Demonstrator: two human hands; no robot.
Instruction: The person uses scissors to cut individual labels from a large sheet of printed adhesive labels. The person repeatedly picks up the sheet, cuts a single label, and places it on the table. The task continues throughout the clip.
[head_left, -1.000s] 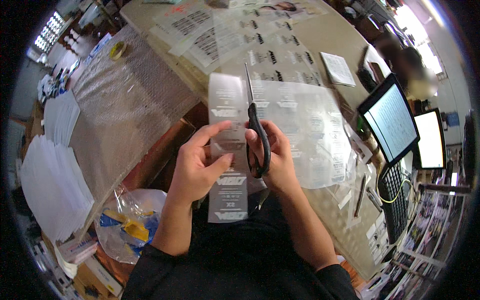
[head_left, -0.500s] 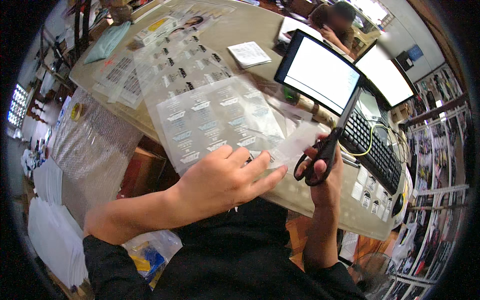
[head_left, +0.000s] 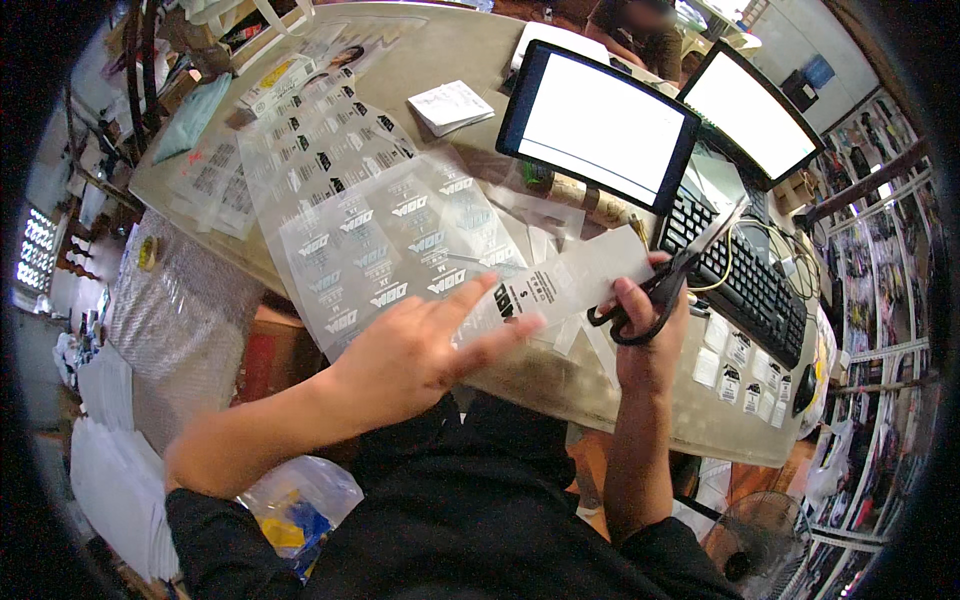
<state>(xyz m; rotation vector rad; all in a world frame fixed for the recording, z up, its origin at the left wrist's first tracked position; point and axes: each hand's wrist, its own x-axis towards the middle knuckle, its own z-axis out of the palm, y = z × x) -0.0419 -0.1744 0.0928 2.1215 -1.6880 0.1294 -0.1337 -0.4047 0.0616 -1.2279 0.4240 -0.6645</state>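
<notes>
Two hands are up over the front edge of the counter (head_left: 445,45). Left hand (head_left: 405,345) is blurry, fingers spread around one end of a flat, cloudy plastic strip (head_left: 590,275) with dark print; can't tell if they're actually pinching it. Right hand (head_left: 648,325) has its fingers curled tight through black-handled scissors (head_left: 668,292), thumb overlapping the strip's other end. Blades point out over the keyboard (head_left: 765,300), tips kinda washed out. Thin see-through sheets (head_left: 400,230) lie beyond, partly hidden by the left hand.
</notes>
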